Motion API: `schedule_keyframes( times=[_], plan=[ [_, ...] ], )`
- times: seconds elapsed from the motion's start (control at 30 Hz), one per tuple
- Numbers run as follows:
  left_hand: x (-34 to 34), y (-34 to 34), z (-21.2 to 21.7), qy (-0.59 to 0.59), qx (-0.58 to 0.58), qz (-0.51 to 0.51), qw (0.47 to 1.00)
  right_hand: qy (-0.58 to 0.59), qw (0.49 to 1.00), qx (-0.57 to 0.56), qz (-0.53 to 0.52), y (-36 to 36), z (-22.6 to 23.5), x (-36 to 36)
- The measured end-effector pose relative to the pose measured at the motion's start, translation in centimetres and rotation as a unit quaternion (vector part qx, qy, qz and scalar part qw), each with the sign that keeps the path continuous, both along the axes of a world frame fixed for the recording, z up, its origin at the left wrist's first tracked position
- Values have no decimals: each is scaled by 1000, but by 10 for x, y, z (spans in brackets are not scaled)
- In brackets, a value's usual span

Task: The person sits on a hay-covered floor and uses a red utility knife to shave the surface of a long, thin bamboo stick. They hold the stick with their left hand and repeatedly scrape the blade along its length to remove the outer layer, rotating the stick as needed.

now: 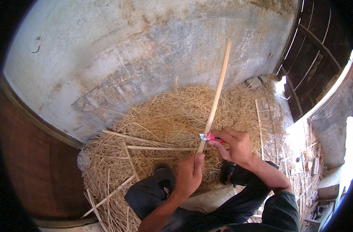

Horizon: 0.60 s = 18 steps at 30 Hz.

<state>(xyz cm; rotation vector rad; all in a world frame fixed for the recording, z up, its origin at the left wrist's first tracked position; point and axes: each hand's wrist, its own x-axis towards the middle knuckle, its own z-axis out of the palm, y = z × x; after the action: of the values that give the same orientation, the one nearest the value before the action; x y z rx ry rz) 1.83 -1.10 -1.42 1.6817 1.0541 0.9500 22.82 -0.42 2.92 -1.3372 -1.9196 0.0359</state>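
Observation:
A long pale wooden stick (219, 92) slants up and away from me, its far end in front of the wall. Its lower end is gripped by my left hand (189, 174), with the thumb lying along it. Just above that, my right hand (235, 146) is closed around a red utility knife (214, 137). The knife's short silver blade lies across the stick, touching it or very close to it; I cannot tell which. Under both hands lies a thick bed of straw-like shavings (164, 112).
Other wooden sticks (161, 148) lie on the shavings to the left. A stained pale wall (126, 58) rises ahead. At the right is a dark plank door (315, 50) beside a bright opening. A brown panel (37, 166) stands at the left. My shoes rest among the shavings.

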Motion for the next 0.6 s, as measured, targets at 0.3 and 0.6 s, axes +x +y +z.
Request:
schedule_keyframes(
  times=[0.3, 0.6],
  plan=[
    [-4, 2, 2, 36, 12, 5, 999, -26, 999, -24, 7, 2, 1, 3],
    [-9, -16, -8, 82, -7, -52, 995, 92, 974, 33, -202, 46, 18, 77]
  ],
)
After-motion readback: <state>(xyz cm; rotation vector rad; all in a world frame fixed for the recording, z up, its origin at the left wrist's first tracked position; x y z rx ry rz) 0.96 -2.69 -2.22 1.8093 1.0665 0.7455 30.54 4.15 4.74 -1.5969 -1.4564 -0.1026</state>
